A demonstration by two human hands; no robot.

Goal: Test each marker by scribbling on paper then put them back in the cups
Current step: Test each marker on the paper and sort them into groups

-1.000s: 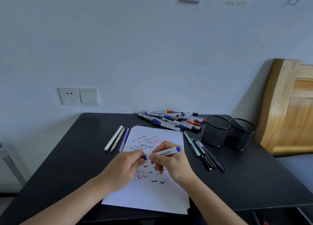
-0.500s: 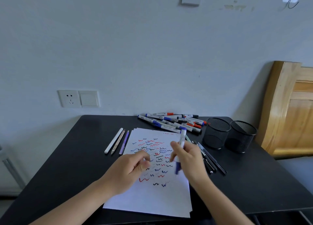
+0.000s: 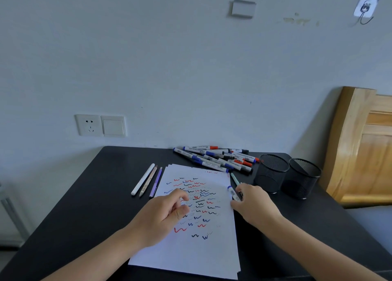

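A black table [image 3: 89, 206] is seen from above, with two bare forearms reaching in from the near edge. A stack of white paper [image 3: 191, 251] lies at the centre, covered in short red, blue and black scribbles. The left hand [image 3: 163, 215] is held over the paper's left part with the fingers loosely curled and nothing gripped. The right hand [image 3: 252, 204] is at the paper's right edge, closed around a white marker with a blue cap [image 3: 233, 194]; the capped end points away from the person. Just beyond that hand a pale green pen [image 3: 235, 179] lies on the table. To the left of the paper three slim pens [image 3: 148, 181], white, tan and purple, lie side by side. Further back on the right, two black mesh cups [image 3: 288, 177] stand touching each other. Behind the paper, near the wall, a loose pile of markers [image 3: 216, 159] with blue, red and black caps is spread out. A wall socket and switch [image 3: 100, 125] are mounted on the wall behind.
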